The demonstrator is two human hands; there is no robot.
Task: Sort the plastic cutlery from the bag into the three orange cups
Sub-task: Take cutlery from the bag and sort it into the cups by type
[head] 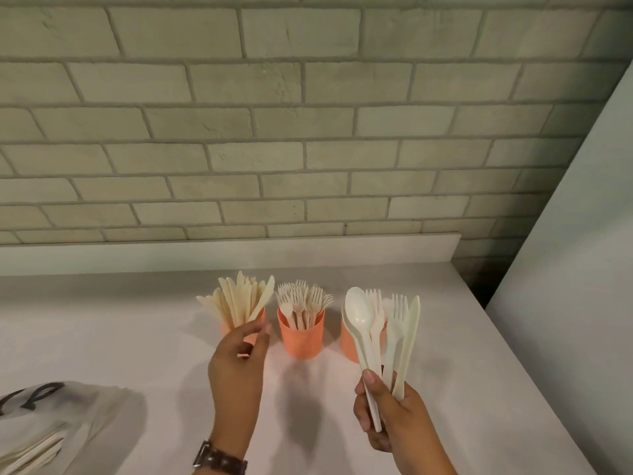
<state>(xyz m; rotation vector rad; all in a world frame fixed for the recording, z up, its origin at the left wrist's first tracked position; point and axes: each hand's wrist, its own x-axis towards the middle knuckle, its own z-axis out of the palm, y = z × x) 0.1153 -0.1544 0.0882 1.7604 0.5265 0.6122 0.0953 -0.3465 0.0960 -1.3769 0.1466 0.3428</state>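
Three orange cups stand in a row on the white counter. The left cup (pixel 259 315) is packed with knives and the middle cup (pixel 301 339) with forks. The right cup (pixel 348 342) is mostly hidden behind the bunch in my right hand. My left hand (pixel 238 365) is in front of the left cup, its thumb and fingertips pinching the lower end of a knife (pixel 264 298) that leans out over the rim. My right hand (pixel 387 411) grips a fanned bunch of mixed cutlery (pixel 380 332), spoons, forks and a knife, by the handles. The bag (pixel 65 419) lies at the lower left.
The white bag with dark lettering still shows several pale cutlery handles at its open end (pixel 32 452). A brick wall rises behind the counter's low back ledge (pixel 239 253). A white panel (pixel 575 286) borders the counter on the right. A watch sits on my left wrist.
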